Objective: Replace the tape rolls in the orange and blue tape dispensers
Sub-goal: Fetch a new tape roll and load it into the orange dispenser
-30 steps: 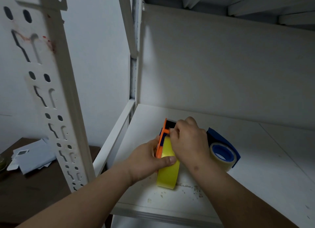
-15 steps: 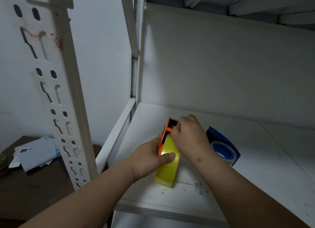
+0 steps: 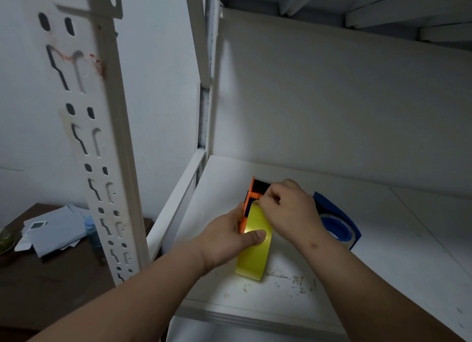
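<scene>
An orange tape dispenser [image 3: 251, 196] stands on edge on the white shelf [image 3: 383, 252] with a yellow tape roll [image 3: 254, 254] in it. My left hand [image 3: 224, 242] grips the dispenser and roll from the left, thumb pressed flat on the roll's face. My right hand [image 3: 288, 208] is curled over the dispenser's top and pinches at the tape end near its black front part. Behind my right wrist lies the blue tape dispenser [image 3: 337, 221] with a pale roll on a blue core, partly hidden.
A perforated white upright post [image 3: 102, 162] rises at the left front of the shelf. Crumbs and bits of debris [image 3: 288, 280] litter the shelf near its front edge. Lower left, a dark table [image 3: 51, 277] holds white papers [image 3: 53, 229] and a small bottle [image 3: 93, 235].
The view has shifted slightly. My right hand's fingers have moved a little at the dispenser's top; my left hand keeps the same hold on the roll.
</scene>
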The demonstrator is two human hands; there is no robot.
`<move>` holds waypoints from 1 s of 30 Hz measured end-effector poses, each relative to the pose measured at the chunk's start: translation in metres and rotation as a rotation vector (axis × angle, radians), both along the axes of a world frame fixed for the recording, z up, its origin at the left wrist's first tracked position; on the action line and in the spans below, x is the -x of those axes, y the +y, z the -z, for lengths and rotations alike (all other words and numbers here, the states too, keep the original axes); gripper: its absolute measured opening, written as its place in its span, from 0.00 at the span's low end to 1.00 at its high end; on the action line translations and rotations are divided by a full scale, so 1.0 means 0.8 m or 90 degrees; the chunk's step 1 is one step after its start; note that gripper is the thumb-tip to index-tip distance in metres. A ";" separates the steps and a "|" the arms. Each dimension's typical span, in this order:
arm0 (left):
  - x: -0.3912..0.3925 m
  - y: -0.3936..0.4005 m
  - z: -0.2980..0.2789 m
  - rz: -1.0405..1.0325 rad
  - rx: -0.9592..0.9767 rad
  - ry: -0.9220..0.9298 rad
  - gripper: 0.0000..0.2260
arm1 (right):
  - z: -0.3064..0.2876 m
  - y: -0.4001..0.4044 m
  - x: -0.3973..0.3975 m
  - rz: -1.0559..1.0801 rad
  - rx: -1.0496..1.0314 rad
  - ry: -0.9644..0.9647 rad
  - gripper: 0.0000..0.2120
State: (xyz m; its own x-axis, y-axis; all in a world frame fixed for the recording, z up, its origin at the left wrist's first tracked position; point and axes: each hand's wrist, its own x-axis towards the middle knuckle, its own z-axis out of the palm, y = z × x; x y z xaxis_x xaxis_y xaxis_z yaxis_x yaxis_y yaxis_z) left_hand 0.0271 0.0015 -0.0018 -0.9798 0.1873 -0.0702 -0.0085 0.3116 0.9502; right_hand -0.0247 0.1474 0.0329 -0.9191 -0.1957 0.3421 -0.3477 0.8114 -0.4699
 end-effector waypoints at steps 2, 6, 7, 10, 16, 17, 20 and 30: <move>0.001 0.001 -0.001 0.001 0.004 -0.001 0.22 | 0.000 0.003 0.000 0.003 -0.035 0.028 0.11; 0.001 0.002 -0.003 0.008 0.006 -0.001 0.22 | 0.001 0.007 0.004 -0.001 -0.106 0.071 0.11; 0.001 0.003 -0.003 0.009 0.011 0.003 0.22 | 0.001 0.008 0.006 0.003 -0.107 0.072 0.11; 0.001 0.005 -0.002 0.002 0.007 0.017 0.22 | -0.003 0.007 0.008 0.019 -0.105 0.053 0.11; 0.002 0.004 0.003 -0.012 0.022 0.064 0.20 | -0.010 0.002 0.013 0.030 -0.146 0.034 0.10; 0.002 0.004 0.004 -0.019 0.016 0.071 0.20 | -0.012 0.001 0.014 0.032 -0.153 0.031 0.10; 0.004 0.005 0.010 -0.039 0.000 0.081 0.20 | -0.012 0.002 0.016 0.047 -0.174 0.043 0.09; 0.010 0.003 0.008 -0.029 0.049 0.073 0.16 | -0.012 0.001 0.022 0.045 -0.244 0.122 0.10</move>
State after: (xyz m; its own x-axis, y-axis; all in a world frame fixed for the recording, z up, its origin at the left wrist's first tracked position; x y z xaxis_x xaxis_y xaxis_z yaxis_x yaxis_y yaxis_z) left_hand 0.0193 0.0038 -0.0081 -0.9895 0.1414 0.0300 0.0830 0.3857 0.9189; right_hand -0.0427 0.1479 0.0422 -0.8618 -0.2804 0.4227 -0.3366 0.9396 -0.0630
